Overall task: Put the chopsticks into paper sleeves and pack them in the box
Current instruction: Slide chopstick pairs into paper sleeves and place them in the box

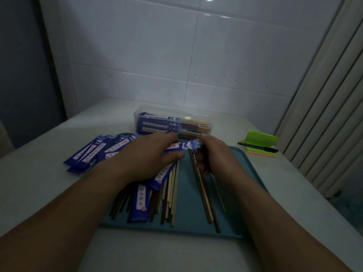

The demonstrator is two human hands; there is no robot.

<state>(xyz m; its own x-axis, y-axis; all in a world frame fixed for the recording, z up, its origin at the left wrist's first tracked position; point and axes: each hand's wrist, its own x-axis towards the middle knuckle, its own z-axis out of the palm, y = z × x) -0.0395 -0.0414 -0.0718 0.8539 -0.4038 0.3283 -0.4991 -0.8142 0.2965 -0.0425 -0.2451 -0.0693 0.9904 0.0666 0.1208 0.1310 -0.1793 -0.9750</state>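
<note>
Paper sleeve (185,145), flimsy, pinched near its mouth by left hand (149,154); right hand (213,157) grips stiff chopstick pair (202,190).

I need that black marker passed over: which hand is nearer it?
Right. The right hand, holding chopsticks over the tray, is just left of the marker; the left hand holds a sleeve farther left.

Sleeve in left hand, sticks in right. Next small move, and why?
Probably slide the chopsticks forward into the sleeve mouth. The left hand pinches the blue sleeve above the tray. The right hand grips a brown pair whose far tips sit at the sleeve's near end, apparently not inside yet. The box behind already holds sleeved pairs.
</note>
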